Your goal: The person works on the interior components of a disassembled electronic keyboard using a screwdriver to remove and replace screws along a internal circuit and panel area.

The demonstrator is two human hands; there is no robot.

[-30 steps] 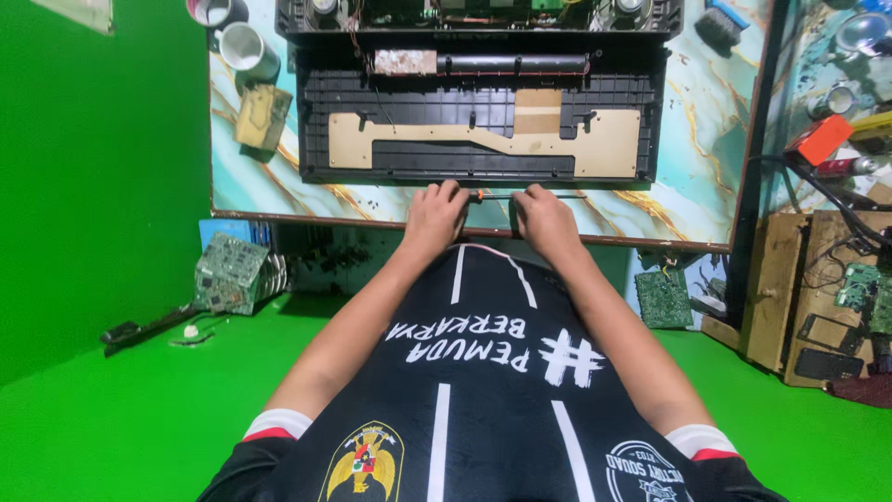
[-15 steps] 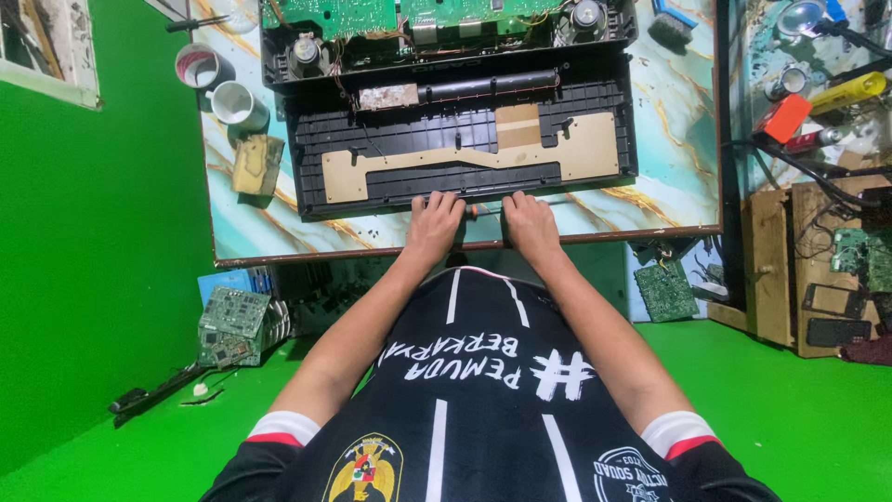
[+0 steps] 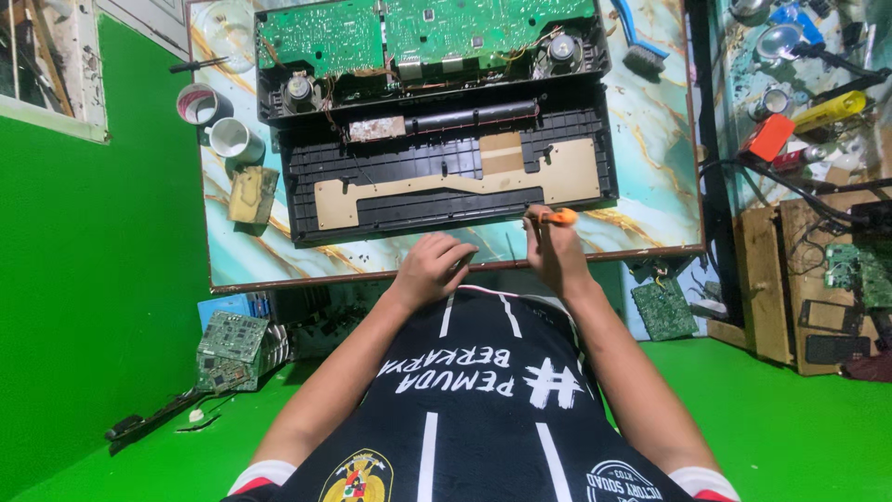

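**Opened keyboard casing on the marble-patterned table, orange tool in the right hand**

The opened keyboard casing (image 3: 446,181) lies flat on the marble-patterned table (image 3: 650,149), filling most of its middle. Its near half is a black ribbed shell with a long tan panel (image 3: 465,181) laid across it; its far half carries green circuit boards (image 3: 427,33) with a round speaker (image 3: 299,89) at the left end and another at the right.

The right hand (image 3: 556,251) sits at the casing's near edge, towards its right end, fingers closed around a small orange-handled tool (image 3: 557,217) whose tip points at the black shell. Whether the tip touches the shell cannot be told. The left hand (image 3: 435,270) rests just beside it at the table's front edge, fingers curled loosely into a half fist, holding nothing that shows.

Left of the casing stand two rolls of tape (image 3: 218,121), with a yellowish block (image 3: 253,193) just in front of them. A blue-handled brush (image 3: 641,42) lies at the far right of the table. On the green floor to the left is a stack of circuit boards (image 3: 232,346); another green board (image 3: 664,309) leans under the table's right side. A cluttered wooden bench (image 3: 799,279) stands to the right, with an orange-red object (image 3: 769,138) and a yellow one (image 3: 832,110) among cables.
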